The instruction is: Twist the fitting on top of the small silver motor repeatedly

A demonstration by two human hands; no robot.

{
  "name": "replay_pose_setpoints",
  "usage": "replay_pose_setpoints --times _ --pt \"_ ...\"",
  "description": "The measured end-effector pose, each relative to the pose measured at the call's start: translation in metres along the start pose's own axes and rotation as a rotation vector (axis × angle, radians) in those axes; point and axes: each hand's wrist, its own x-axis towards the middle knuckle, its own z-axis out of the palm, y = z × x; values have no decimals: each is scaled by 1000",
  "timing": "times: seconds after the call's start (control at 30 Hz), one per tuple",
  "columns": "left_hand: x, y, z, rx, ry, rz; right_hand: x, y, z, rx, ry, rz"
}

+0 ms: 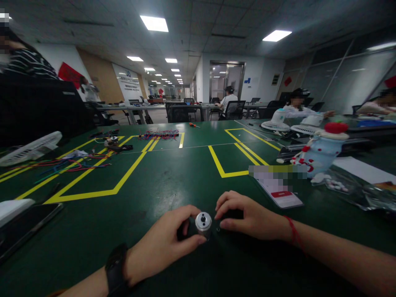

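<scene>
Small motor held near the table's near edge.
The silver-capped motor (pixel 203 224) sat at the near edge of the green table (pixel 173 181), gripped by the left hand (pixel 165 239), fingers curled round its dark body. The right hand (pixel 247 216) was closed over a dark part just beside it. A card (pixel 283 197) lay beyond, coloured wires (pixel 77 165) toward the far left.

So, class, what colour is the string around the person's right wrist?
Red: the thin string on the right wrist, in the head view.

Dark part (pixel 230 214) half hidden under right hand (pixel 247 218)
</scene>
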Motion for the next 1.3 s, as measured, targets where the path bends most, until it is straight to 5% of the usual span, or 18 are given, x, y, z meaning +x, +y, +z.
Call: replay_pose_setpoints --times 0.13,0.27,0.47,0.73,1.0,1.3 --pt "0 -1 0 -3 5 -3 3 11 -9 151 259 203" --pt "0 -1 0 -5 1 -7 6 19 -11 143 284 340" --pt "0 2 -1 -4 2 -12 6 14 -5 -160 125 158" --pt "0 1 0 -8 2 2 1 -1 4 -202 -36 -33" --pt "1 -2 3 21 12 11 15 -27 20 143 319 -38" --pt "2 -4 4 28 25 12 15 -37 20 93 258 -8"
